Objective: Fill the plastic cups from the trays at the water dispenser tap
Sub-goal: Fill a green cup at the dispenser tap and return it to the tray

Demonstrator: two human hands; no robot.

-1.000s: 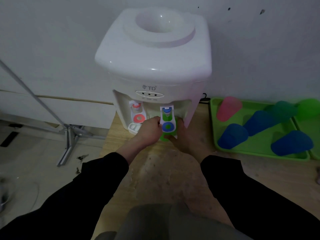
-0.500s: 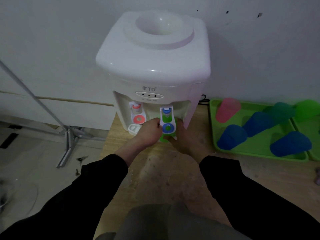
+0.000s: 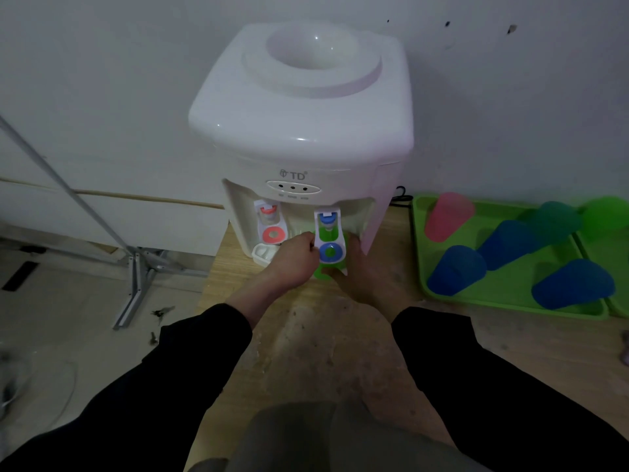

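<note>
Head view, counts: one white dispenser (image 3: pixel 303 131); two taps, blue tap (image 3: pixel 328 233) and red tap (image 3: pixel 270 228); two trays; seven cups.
Hands: your right hand (image 3: pixel 360 277) wraps the green cup (image 3: pixel 320 271) under the blue tap. Your left hand (image 3: pixel 292 264) is curled against the cup's left side, but I can't tell what it grips.
Around: the dispenser stands at the tabletop's (image 3: pixel 340 352) far edge.
Trays: the green tray (image 3: pixel 510 296) towards the right edge holds one pink cup (image 3: pixel 449 216), three blue cups (image 3: pixel 457 270) and one teal cup (image 3: pixel 558 219). The outer tray (image 3: pixel 617 257) holds a bright green cup (image 3: pixel 609 216).

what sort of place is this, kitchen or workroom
Probably a plain workroom or storeroom, not a fitted kitchen: a tabletop water dispenser sits on a worn wooden table against a bare marked wall, with a metal stand on the floor.
</note>
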